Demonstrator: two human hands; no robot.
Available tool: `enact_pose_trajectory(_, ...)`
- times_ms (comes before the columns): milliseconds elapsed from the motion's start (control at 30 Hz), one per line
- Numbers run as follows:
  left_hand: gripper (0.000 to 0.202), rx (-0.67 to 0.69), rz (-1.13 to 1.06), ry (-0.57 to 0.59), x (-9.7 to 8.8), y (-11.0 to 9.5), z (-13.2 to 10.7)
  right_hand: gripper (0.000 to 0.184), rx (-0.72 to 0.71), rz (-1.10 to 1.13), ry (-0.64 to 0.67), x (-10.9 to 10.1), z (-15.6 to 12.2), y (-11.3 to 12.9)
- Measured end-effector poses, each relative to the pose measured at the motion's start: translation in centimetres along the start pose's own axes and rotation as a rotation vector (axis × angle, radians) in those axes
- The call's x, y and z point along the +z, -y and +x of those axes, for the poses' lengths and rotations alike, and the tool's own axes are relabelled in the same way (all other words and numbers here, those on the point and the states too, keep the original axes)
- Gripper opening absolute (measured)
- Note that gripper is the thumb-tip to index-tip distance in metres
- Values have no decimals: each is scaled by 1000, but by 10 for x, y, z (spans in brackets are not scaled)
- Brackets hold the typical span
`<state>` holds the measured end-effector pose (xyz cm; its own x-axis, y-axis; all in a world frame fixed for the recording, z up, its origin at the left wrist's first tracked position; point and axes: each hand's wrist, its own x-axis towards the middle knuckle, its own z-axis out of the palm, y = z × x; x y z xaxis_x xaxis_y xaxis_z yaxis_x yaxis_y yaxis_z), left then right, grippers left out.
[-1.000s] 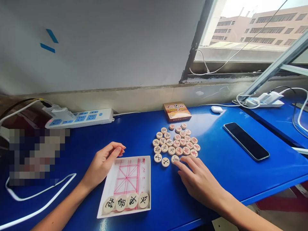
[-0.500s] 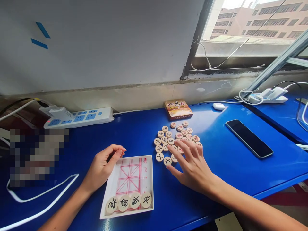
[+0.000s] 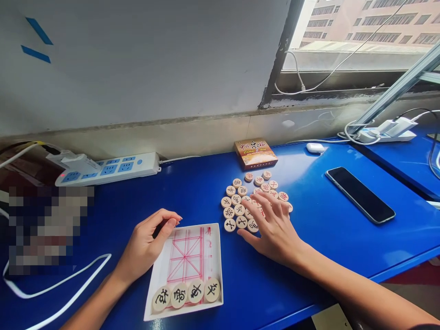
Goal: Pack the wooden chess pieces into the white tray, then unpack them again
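Note:
My right hand (image 3: 275, 227) is open, palm down, fingers spread over a cluster of round wooden Chinese chess pieces (image 3: 241, 222). Some carry black characters, others red; the hand hides part of the cluster. I cannot tell whether its fingertips touch any piece. A shallow white box lid (image 3: 158, 275) lies nearer to me, with a red grid of lines inside. Several black-lettered pieces (image 3: 179, 295) stand in a row along its near side. My left hand (image 3: 147, 240) rests at the lid's far left corner, fingers curled and thumb close to the index finger, with nothing visible in it.
A printed Chinese chess box (image 3: 256, 154) lies by the wall. To the right are a black phone (image 3: 360, 195) and a white earphone case (image 3: 315, 148). Power strips (image 3: 137, 168) with cables sit at the back left and back right. A white cable (image 3: 68, 298) loops at left.
The view has shifted slightly, so things appear a little displaced. My right hand stays over the pieces with its fingers spread. My left hand keeps its curled pose beside the lid.

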<state>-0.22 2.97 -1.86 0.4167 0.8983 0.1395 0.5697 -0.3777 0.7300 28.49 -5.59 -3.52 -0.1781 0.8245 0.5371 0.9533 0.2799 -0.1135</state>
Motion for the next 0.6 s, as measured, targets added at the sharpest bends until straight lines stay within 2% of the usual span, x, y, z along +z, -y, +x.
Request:
enact_pose_trajectory(200,30,11,19,8,0,-2,0,57,22,49,1,-4,-1,1)
enact_pose_trajectory(333,30,42,38,14,1,-7,-3,36,-33,133,-46,-16,1,19)
enact_pose_trajectory(367,30,54,42,22,2,-8,-4,30,-82,188,-19,-20,1,27)
enact_pose_trajectory(433,29,78,47,42,4,-12,-7,20,-238,299,127,-27,-1,46)
enact_pose_trajectory(533,26,106,48,77,6,-15,-12,23,-492,363,376,-31,-4,70)
enact_pose_trajectory(600,24,115,47,108,5,-15,-14,24,-557,359,442,-32,-6,77)
